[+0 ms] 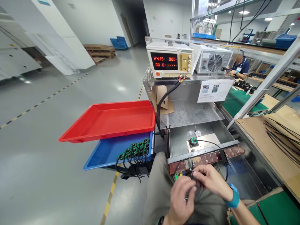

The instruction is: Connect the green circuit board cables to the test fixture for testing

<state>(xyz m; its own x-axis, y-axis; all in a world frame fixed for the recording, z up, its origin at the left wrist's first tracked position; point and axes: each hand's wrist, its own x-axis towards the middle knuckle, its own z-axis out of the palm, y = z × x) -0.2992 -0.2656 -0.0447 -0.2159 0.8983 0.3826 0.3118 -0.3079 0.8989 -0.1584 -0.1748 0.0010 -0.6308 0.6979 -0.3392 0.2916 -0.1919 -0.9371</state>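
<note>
Red tray (pixel 110 120) sits empty far left, and under it I see the blue tray (pixel 103 154) with green-ringed parts (pixel 136 150) bunched at its right end, leads spilling off the edge. Moving right, my left hand (pixel 181 198) curls over my lap, fingers pinched on small wires (pixel 187 171); the right hand (pixel 211 181) meets it, thumb and forefinger closed on the same bundle by the brown terminal strip (pixel 211 157). Looks like I'm seating leads, so the next move wants a fine, steady push. One green part sits on the metal plate (pixel 203 139) beyond. Room's tight: steel lip ahead, wooden bench (pixel 264 140) right, open floor left.
</note>
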